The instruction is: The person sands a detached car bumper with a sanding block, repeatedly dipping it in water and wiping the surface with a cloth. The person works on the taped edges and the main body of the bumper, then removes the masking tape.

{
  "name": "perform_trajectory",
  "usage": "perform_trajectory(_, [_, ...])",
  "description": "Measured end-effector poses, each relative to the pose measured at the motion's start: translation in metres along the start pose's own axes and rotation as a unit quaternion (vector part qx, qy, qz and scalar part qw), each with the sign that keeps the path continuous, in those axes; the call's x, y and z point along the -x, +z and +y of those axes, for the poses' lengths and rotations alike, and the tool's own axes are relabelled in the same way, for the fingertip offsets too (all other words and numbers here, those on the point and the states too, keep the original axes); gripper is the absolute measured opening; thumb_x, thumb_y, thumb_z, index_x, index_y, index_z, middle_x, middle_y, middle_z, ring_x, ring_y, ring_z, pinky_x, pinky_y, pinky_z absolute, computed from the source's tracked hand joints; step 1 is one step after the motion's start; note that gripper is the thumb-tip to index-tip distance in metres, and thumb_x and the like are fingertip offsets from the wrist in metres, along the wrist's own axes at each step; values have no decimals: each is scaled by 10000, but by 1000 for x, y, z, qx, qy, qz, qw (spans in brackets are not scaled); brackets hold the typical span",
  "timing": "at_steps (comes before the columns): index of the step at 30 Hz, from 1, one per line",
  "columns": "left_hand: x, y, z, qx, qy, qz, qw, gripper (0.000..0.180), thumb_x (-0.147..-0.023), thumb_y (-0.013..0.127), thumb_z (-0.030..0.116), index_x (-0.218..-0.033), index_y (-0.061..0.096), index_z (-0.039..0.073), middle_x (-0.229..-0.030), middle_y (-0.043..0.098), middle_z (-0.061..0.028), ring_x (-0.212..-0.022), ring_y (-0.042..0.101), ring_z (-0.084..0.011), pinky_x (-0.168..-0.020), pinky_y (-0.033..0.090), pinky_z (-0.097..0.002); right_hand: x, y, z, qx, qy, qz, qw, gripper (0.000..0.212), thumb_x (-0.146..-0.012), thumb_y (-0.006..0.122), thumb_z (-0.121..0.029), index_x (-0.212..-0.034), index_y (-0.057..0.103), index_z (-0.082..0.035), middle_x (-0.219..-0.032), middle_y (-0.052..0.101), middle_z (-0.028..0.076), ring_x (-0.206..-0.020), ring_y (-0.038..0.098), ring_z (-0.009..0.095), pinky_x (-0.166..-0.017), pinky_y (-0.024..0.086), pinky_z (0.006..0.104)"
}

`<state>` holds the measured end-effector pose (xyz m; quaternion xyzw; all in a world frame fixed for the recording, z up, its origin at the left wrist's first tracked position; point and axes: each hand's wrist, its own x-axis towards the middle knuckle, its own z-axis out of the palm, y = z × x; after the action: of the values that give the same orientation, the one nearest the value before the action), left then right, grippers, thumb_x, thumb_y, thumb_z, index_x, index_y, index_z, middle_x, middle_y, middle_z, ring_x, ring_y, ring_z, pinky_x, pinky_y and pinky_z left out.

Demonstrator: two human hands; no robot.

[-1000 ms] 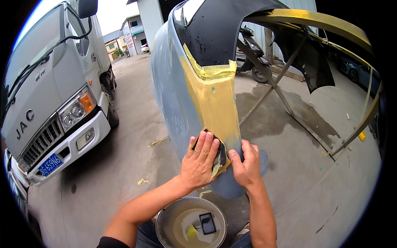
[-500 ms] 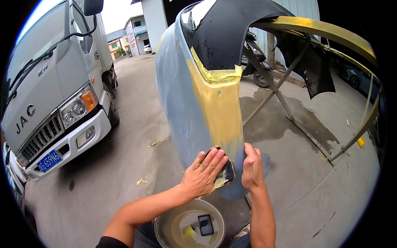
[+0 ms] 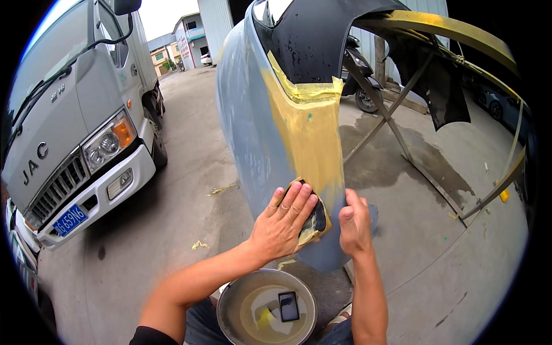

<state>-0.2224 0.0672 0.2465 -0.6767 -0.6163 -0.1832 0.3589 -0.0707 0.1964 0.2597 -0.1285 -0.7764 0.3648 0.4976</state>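
A car bumper (image 3: 244, 132) stands tilted in front of me, grey-blue with a tan filler patch (image 3: 307, 135) and yellow masking tape (image 3: 316, 91) above it. My left hand (image 3: 280, 223) lies with fingers pressed flat over a black sanding pad (image 3: 315, 221), which has sandpaper wrapped about it. The pad rests on the bumper's lower part, at the bottom of the tan patch. On the right, my right hand (image 3: 355, 225) grips the bumper's edge, thumb on the near side; its fingertips are partly hidden.
Below my hands is a metal basin (image 3: 225, 313) of cloudy water, with a dark rectangular object (image 3: 288, 306) in it. A metal stand (image 3: 397, 123) with crossed legs is at the right. To the left is a white truck (image 3: 75, 126). Wet patches and scraps mark the concrete floor (image 3: 190, 172).
My left hand and the sanding pad have moved slightly up along the bumper. My right hand still grips the edge. The whole view has shifted a little.
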Motion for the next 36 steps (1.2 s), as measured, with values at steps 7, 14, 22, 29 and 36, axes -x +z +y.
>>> perform_trajectory(7, [188,6,41,260,-52,-366,892,620,-1005,500,426,-1432,455,-20,-1469,476,-218,-1353,476,-350,-1139,355,-474,4,1,-12,68,29,2,997,581,-872,679,-598,-1015,648,-35,-873,670,99,-896,527,293,-800,456,399])
perform_trajectory(14, [296,123,79,411,-359,-776,316,651,-967,591,506,-1355,542,-15,-1511,392,-251,-1088,654,-351,-871,596,-458,2,4,-10,71,46,23,996,558,-857,710,-575,-995,648,-37,-865,674,78,-846,533,279,-791,456,388])
perform_trajectory(22, [441,230,122,421,-475,-739,228,568,-942,620,352,-1347,532,-36,-1393,484,-179,-1118,619,-295,-909,571,-420,7,0,-9,84,17,15,996,504,-870,723,-499,-1021,651,-24,-884,684,92,-840,547,274,-800,454,381])
perform_trajectory(29, [309,151,37,373,-178,-820,397,490,-942,532,215,-1356,520,-47,-1315,581,-208,-1189,585,-333,-1010,471,-422,6,0,-10,57,27,2,998,311,-941,619,-312,-1043,660,-21,-883,681,93,-835,529,270,-810,448,387])
perform_trajectory(36, [-1,-107,-69,392,64,-472,787,673,-906,563,119,-1494,301,-77,-1523,366,-286,-1448,330,-389,-1183,317,-438,4,-1,-12,42,26,0,999,386,-956,596,-372,-1091,661,-16,-894,686,109,-847,537,291,-823,452,393])
